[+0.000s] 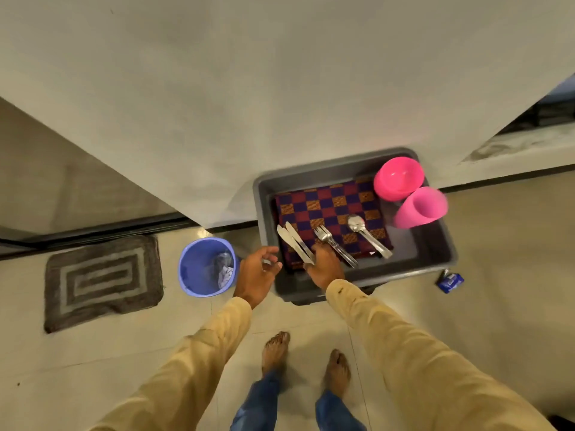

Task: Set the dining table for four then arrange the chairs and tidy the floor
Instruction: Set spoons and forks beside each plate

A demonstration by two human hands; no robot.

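Right hand [325, 267] gripping two table knives [298, 240] over checkered cloth [329, 206] in grey tub [441, 244]; left hand [256, 273] hovering alongside, fingers [272, 251] loosely curled, empty.

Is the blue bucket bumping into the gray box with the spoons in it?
Apart. The head view shows a strip of floor between the blue bucket and the gray box, beside its left wall.

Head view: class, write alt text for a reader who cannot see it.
A person's right hand touches the steel table knives lying on a checked red-and-blue cloth in a grey plastic tub on the floor; the left hand hovers empty.
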